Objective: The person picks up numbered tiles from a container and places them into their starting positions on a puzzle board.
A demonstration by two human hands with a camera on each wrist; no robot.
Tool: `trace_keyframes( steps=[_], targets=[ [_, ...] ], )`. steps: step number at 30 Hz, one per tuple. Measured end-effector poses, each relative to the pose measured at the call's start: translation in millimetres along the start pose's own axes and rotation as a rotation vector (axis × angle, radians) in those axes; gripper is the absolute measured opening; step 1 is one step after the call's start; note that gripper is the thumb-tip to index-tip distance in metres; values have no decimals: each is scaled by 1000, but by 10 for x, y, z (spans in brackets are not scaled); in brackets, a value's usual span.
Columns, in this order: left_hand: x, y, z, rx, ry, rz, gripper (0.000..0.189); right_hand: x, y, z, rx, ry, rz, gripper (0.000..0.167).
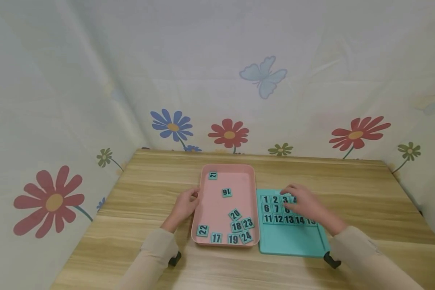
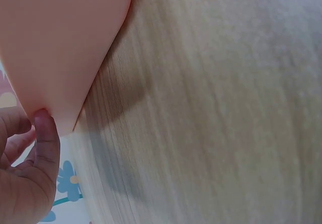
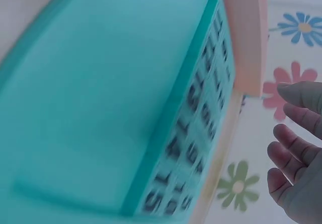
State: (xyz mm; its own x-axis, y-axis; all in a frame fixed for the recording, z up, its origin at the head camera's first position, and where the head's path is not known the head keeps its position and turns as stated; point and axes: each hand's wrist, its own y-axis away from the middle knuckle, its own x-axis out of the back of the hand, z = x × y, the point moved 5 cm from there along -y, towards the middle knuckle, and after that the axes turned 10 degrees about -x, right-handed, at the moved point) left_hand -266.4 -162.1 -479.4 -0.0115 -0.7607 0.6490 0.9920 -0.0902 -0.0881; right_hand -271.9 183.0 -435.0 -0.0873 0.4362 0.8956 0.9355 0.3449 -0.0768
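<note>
My left hand [image 1: 185,204] pinches the left rim of a pink tray [image 1: 210,205], its thumb against the outer wall in the left wrist view. Loose teal number tiles lie in the tray: an upside-down 16 [image 1: 226,192] in the middle, 21 [image 1: 212,175] at the top, 22 [image 1: 203,230] at lower left, and several more along the bottom. Over a teal board [image 1: 291,239] hovers my right hand [image 1: 304,204], fingers loosely bent and holding nothing. Three rows of tiles, 1 to 15, sit at the board's top; the hand hides some of them. The lower part of the board is bare.
Tray and board lie side by side on a wooden table [image 1: 145,181]. Behind and to the left hangs a white cloth [image 1: 203,88] printed with flowers and a butterfly. A black band [image 1: 332,260] shows at the right wrist.
</note>
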Motion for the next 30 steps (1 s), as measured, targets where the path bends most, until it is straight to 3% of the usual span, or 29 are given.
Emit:
trace_keyframes(
  steps=[5,10,17,21,26,30],
  targets=[
    [0,5,0,18,8,0,37,-93,-107,-258,61,-18,0,30],
    [-3,-6,-16,17,14,-2,38,-216,-237,-464,57,-26,-37,33],
    [-11,-21,-52,11,15,-3,38,-399,-471,-716,157,14,-67,38],
    [-6,-18,-46,-4,11,-2,38,-543,-597,-804,192,21,-132,43],
    [14,-5,-14,-36,15,4,37,-762,-712,-911,184,23,-261,50],
    [12,-2,-24,-35,11,6,37,-925,-761,-977,166,66,-316,55]
  ],
)
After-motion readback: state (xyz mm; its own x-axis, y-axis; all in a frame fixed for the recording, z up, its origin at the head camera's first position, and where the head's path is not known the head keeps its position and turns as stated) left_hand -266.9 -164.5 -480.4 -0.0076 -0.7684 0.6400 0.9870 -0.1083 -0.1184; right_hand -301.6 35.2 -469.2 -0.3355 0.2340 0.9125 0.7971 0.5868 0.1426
